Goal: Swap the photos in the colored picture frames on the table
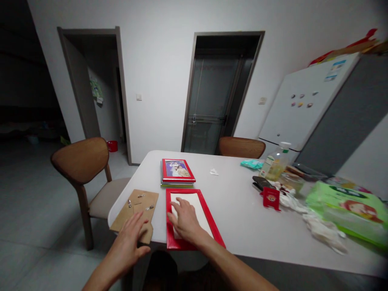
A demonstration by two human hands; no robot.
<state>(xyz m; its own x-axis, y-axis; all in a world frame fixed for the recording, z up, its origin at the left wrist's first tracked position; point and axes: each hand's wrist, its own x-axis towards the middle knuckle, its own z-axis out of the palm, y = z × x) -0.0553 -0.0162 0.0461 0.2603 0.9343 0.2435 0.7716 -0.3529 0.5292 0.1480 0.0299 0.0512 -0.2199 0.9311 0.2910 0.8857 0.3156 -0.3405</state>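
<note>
A red picture frame (214, 227) lies flat near the table's front edge, with a white sheet (198, 206) inside its border. My right hand (185, 220) rests over the sheet, fingers spread and holding nothing. To the left lies a brown backing board (141, 208) with small metal clips and a stand flap near its lower edge. My left hand (132, 234) is over the board's lower part, fingers apart; whether it presses on the board I cannot tell. Behind the red frame sits a stack of picture frames (178, 170), the top one red with a photo of people.
The white table (233, 202) carries a bottle (275, 161), a black wallet-like item (260, 183), a small red box (271, 198), crumpled tissues (324, 232) and a green tissue pack (348, 208) on the right. Wooden chairs stand at the left (81, 161) and far side (241, 147).
</note>
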